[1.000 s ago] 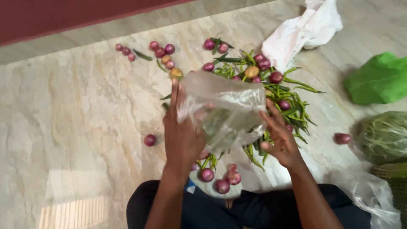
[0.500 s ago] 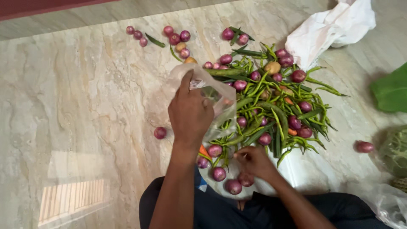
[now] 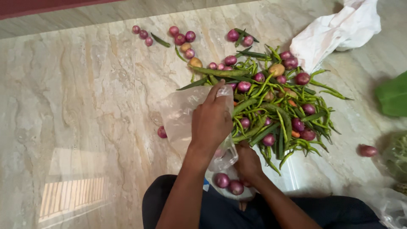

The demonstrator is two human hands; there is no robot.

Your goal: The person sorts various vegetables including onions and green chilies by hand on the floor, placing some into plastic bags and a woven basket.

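My left hand (image 3: 212,121) grips a clear plastic bag (image 3: 178,114) by its edge, low over the marble floor. My right hand (image 3: 248,163) is curled at the bag's lower end, next to two small red onions (image 3: 229,183) by my knees; what its fingers hold is hidden. Just right of both hands lies a pile of long green chillies and beans mixed with small red onions (image 3: 271,106). One onion (image 3: 162,132) rests against the bag's left side.
More onions (image 3: 182,38) are scattered at the far side. A white bag (image 3: 335,29) lies top right, a green bag (image 3: 394,95) at the right edge, a bagged bundle of greens (image 3: 396,154) below it. A lone onion (image 3: 368,150) sits nearby.
My right hand let go of the bag and dropped to the onions by my knees. My left hand lowered the bag toward the floor and toward me. The view shifted slightly.
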